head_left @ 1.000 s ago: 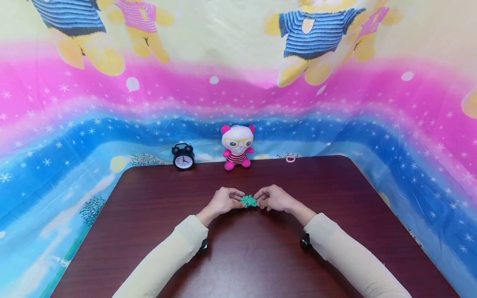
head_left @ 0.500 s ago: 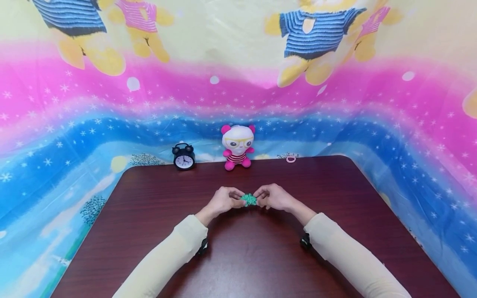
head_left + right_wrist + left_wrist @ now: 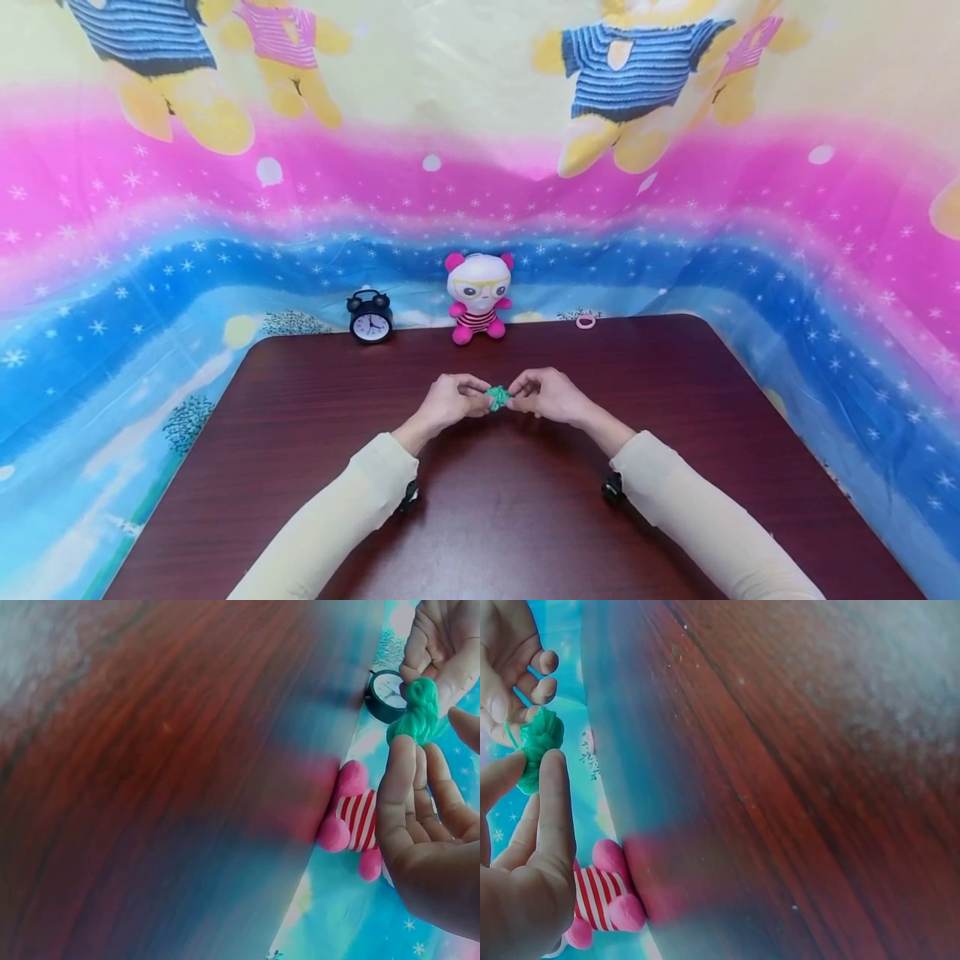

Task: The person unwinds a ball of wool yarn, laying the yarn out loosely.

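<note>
A small bundle of green yarn [image 3: 498, 397] hangs between both hands above the middle of the table. My left hand [image 3: 450, 401] pinches it from the left between thumb and fingers, clearly seen in the left wrist view. From the other side my right hand [image 3: 551, 395] holds its edge with curled fingers. A thin loose strand [image 3: 510, 733] runs beside the bundle [image 3: 540, 746] toward the right thumb in the left wrist view. In the right wrist view the yarn [image 3: 418, 709] looks drawn in at its middle, with the right fingertips [image 3: 403, 754] against its lower end.
On the dark wooden table [image 3: 480, 517], a black alarm clock [image 3: 371, 317] and a pink-and-white plush panda [image 3: 480, 298] stand along the back edge. A small pale pink ring [image 3: 585, 321] lies back right. A printed cloth [image 3: 480, 192] hangs behind.
The yarn bundle has turned and looks narrower in the head view. Both hands have drawn slightly closer together, the right one shifting a little up and left.
</note>
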A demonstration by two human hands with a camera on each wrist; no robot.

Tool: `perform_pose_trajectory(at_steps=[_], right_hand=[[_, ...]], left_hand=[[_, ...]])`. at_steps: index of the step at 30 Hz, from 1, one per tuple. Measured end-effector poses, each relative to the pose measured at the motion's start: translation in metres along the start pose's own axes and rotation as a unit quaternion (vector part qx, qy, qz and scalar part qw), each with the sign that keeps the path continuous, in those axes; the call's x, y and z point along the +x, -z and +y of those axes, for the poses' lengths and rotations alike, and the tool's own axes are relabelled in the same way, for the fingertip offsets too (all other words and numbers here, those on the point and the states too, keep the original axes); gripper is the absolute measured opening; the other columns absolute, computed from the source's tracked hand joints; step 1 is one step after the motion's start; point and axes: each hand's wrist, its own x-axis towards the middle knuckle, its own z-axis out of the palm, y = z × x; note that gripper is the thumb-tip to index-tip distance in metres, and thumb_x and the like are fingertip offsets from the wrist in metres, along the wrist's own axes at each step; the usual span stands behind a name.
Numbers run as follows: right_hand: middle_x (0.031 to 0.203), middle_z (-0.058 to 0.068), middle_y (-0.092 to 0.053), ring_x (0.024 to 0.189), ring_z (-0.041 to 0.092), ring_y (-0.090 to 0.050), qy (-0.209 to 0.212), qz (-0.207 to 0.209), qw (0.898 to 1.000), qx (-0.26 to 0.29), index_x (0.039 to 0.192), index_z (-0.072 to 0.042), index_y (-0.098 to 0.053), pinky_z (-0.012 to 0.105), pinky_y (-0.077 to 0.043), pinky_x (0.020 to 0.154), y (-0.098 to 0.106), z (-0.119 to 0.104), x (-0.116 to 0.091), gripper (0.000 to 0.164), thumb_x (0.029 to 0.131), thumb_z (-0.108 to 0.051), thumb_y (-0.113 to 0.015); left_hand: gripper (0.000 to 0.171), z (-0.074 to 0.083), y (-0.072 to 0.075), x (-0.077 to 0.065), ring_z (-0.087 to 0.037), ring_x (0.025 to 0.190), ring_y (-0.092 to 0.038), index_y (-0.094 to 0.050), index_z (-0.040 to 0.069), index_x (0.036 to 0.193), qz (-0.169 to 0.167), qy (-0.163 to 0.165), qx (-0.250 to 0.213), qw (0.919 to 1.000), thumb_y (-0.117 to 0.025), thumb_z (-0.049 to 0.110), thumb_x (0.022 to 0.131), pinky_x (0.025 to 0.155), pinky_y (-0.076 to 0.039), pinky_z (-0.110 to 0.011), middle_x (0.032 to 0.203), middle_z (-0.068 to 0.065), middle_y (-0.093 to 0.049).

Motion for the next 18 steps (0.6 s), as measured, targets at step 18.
perform_pose_trajectory(at_steps=[18], right_hand=[[0.073, -0.004, -0.068, 0.062, 0.014, -0.062, 0.039, 0.044, 0.994, -0.089, 0.087, -0.02, -0.074, 0.03, -0.051, 0.055, -0.0002, 0.001, 0.0024, 0.004, 0.089, -0.023, -0.075]], left_hand=[[0.024, 0.0023, 0.0, -0.0005, -0.035, 0.092, -0.074, -0.073, 0.001, 0.109, -0.017, -0.004, 0.001, 0.9998, -0.077, 0.011, 0.087, 0.084, -0.06, -0.045, 0.097, -0.015, -0.075]])
